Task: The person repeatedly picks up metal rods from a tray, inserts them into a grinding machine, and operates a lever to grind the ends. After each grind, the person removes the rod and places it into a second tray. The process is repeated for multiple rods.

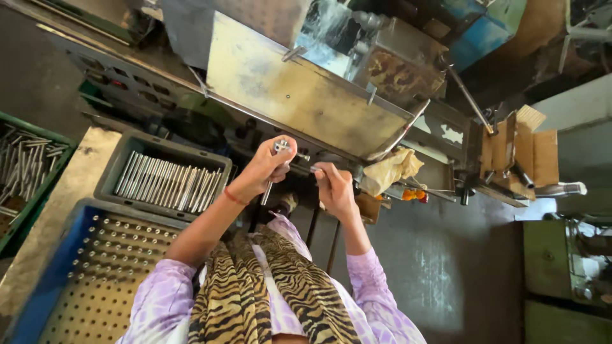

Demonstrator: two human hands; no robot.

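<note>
At the far left a green plastic crate (25, 172) holds loose grey metal rods, and next to it a grey plastic crate (167, 173) carries a neat row of similar silver rods (167, 181) lying side by side. In front sits a blue perforated tray (95, 267). Further right, the left hand (266, 167) has its fingers wrapped around a short silver metal pin with a knobbed head (275, 167); its long axis runs nearly upright in the view, head pointing away from the person, toward the dull steel machine guard (299, 89). The right hand (333, 186) pinches a thinner rod end (305, 168) at the machine, fingers narrow. The step looks like seating a piece in the machine; the next move would call for lining the pin up with its holder.
</note>
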